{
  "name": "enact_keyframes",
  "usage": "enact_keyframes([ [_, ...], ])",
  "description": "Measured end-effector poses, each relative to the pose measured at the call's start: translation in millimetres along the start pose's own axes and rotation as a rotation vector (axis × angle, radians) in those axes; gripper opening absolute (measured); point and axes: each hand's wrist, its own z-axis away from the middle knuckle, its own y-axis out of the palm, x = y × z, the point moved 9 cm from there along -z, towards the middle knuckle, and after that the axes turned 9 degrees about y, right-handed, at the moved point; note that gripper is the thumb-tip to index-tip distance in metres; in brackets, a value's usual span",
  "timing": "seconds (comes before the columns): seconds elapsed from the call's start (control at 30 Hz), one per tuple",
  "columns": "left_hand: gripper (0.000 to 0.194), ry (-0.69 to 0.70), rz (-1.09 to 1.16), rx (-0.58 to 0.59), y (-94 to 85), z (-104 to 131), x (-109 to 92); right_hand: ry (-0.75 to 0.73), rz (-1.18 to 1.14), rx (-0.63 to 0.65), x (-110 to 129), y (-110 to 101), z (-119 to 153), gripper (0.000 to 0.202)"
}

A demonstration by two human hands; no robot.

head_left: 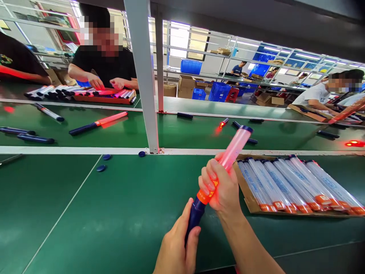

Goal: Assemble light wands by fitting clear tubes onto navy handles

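Observation:
A traffic baton (235, 146) glowing red is held tilted above the green bench, its capped clear end up and to the right. My right hand (219, 182) is closed round the tube near its orange band. Lower down, the fingers of my left hand (178, 239) wrap the dark blue handle (195, 215). Right of my right hand, a shallow cardboard tray (249, 201) holds several clear tubes (285, 182) with blue caps and orange bands. Small blue caps (101, 168) lie on the bench to the left.
A white post (142, 76) rises from the bench's back rail. Beyond it, a green belt (128, 133) carries a lit baton (99, 122) and several dark handles (35, 138). Across it, a co-worker (104, 68) works over a tray of tubes. Another person (316, 95) sits at far right.

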Motion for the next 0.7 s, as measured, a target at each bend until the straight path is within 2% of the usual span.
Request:
enact_keyframes([
  [0.13, 0.055, 0.032, 0.071, -0.043, 4.5, -4, -8, -0.105, -0.041, -0.072, 14, -12, 3, 0.016],
  [0.23, 0.055, 0.062, 0.131, -0.071, 7.4, -6, -12, -0.086, -0.090, -0.093, 15, -19, 2, 0.017],
  [0.3, 0.055, 0.086, 0.133, -0.047, 10.6, -8, -15, -0.053, -0.108, -0.087, 13, -21, 0, 0.018],
  [0.53, 0.056, 0.089, 0.040, 0.088, 21.1, -15, -25, -0.018, -0.152, 0.007, 14, -25, -2, 0.014],
  [0.63, 0.050, 0.047, 0.110, 0.110, 24.8, -15, -26, 0.023, -0.133, 0.086, 10, -24, -2, 0.013],
  [0.7, 0.047, -0.036, 0.219, 0.094, 28.2, -12, -21, 0.058, -0.141, 0.137, 6, -22, -3, 0.013],
])
